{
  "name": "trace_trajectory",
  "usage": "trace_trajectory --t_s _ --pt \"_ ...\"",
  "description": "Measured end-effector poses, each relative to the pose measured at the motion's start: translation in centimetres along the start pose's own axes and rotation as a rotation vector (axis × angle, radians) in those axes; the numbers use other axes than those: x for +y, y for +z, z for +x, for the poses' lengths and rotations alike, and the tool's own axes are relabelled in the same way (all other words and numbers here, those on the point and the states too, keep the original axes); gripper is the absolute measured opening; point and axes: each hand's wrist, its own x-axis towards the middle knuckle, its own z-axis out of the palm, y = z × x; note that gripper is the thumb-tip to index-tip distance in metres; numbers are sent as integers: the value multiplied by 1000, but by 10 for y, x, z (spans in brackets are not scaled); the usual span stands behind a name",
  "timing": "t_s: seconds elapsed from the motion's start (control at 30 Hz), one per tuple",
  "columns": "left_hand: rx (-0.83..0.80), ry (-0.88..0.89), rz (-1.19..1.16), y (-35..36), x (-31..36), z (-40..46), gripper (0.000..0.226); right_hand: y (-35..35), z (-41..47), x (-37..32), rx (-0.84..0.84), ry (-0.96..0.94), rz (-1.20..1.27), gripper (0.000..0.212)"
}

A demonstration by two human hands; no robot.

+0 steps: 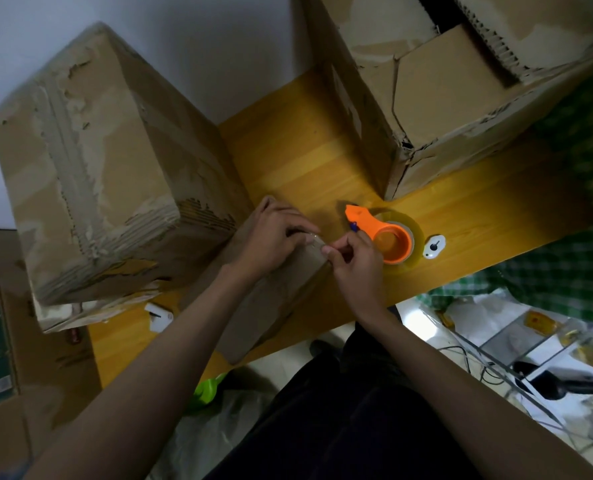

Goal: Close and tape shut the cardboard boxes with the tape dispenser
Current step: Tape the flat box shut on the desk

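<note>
A small flat brown cardboard box lies on the yellow wooden bench, near its front edge, directly below the person. The left hand rests on the box's far corner with its fingers bent down onto the cardboard, probably to keep the flap shut and the box from sliding. The right hand meets it at that corner, thumb and forefinger pinched together on what looks like a strip of clear tape; the strip is faint, so how far it is stuck down cannot be told.

The orange plastic tape dispenser with its clear roll sits on the bench just beside the right hand, likely set there to free both hands for smoothing the tape. A small white oval object lies just past it.

Room is tight. A large worn brown cardboard box stands touching or almost touching the small box on the left, and another tall battered brown carton with loose top flaps closes in at the back right. Bare bench is left only between the two and to the right of the dispenser. The small box's near end seems to overhang the front edge, so a hard push toward the body could tip it off.
</note>
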Motion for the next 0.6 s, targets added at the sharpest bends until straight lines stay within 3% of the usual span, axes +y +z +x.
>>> trace_trajectory --t_s 0.17,0.27,0.4,0.6 --pt "-63 -118 6 -7 5 10 16 0 2 -1 15 -70 -30 25" --pt "-38 -65 -6 -3 7 4 17 -1 1 -2 35 -100 -23 27" --pt "130 -56 -99 16 5 -31 41 2 -8 0 64 -115 -47 20" --pt "128 -179 -18 23 -14 -104 56 -1 -12 -2 71 -110 -102 11"
